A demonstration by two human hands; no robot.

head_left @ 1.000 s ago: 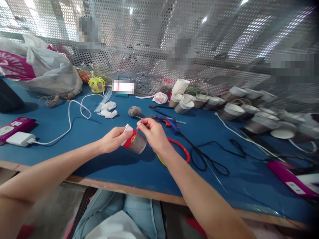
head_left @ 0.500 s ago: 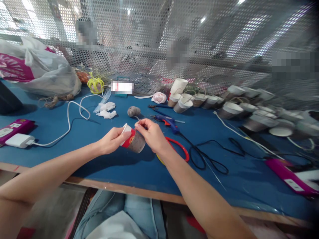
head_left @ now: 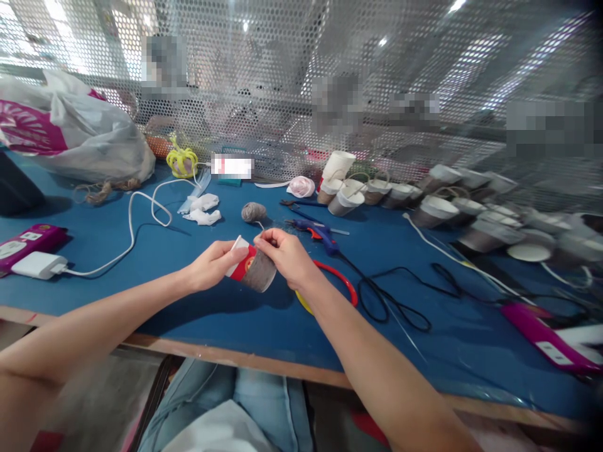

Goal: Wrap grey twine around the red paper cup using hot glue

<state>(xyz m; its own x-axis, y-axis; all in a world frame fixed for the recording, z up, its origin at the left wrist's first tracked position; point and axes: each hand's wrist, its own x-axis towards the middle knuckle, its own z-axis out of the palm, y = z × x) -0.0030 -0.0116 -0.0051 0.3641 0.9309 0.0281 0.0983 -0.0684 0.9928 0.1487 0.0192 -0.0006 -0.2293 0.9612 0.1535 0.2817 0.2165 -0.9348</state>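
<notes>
My left hand (head_left: pixel 214 263) grips a red and white paper cup (head_left: pixel 239 270) by its rim end, thumb on top. Grey yarn (head_left: pixel 260 271) is wound around the other end of the cup, which lies tilted over the table. With thumb and forefinger pinched together, my right hand (head_left: pixel 280 251) holds the grey yarn strand close against the cup. That strand leads up to a small ball of grey yarn (head_left: pixel 253 212) on the blue table. Under my right wrist lie scissors with red and yellow handles (head_left: pixel 336 276), partly hidden by the forearm.
A blue glue gun (head_left: pixel 320 235) with a black cord and pliers (head_left: pixel 306 202) lie beyond my right hand. Several wrapped cups (head_left: pixel 436 210) stand at right. Power strips (head_left: pixel 549 336) and a white cable (head_left: pixel 129 232) lie about. A plastic bag (head_left: pixel 94 135) sits before the mesh screen (head_left: pixel 264 81).
Hands and cup stay almost in place. The grey-wrapped end of the cup has turned or dipped very slightly; the pinch on the yarn continues.
</notes>
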